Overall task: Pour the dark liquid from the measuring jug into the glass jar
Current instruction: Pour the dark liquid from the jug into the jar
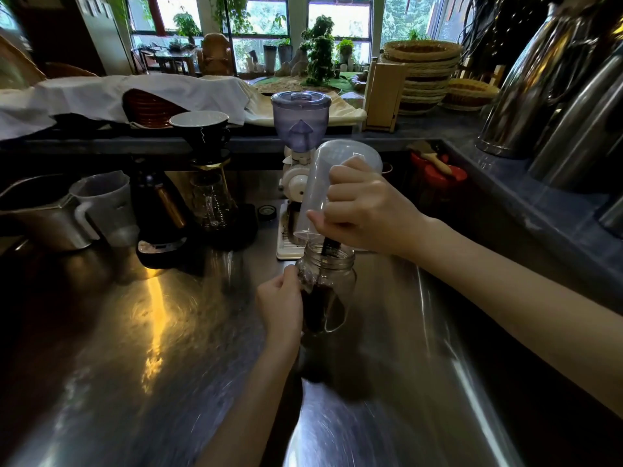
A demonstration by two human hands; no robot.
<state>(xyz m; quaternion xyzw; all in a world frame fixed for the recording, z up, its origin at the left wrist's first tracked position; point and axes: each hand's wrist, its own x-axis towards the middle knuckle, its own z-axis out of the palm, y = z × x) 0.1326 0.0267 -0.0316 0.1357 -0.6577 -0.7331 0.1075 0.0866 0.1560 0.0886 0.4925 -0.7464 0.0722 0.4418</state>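
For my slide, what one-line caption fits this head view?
Right hand tips the jug steeply, dark liquid streaming into the jar steadied by the left hand.

Right hand is tipping measuring jug steeply; dark liquid is streaming into glass jar, left hand gripping it.

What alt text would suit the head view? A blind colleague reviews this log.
The right hand tips a clear measuring jug nearly upside down, sending a thin stream of dark liquid into a glass jar steadied by the left hand on a steel counter.
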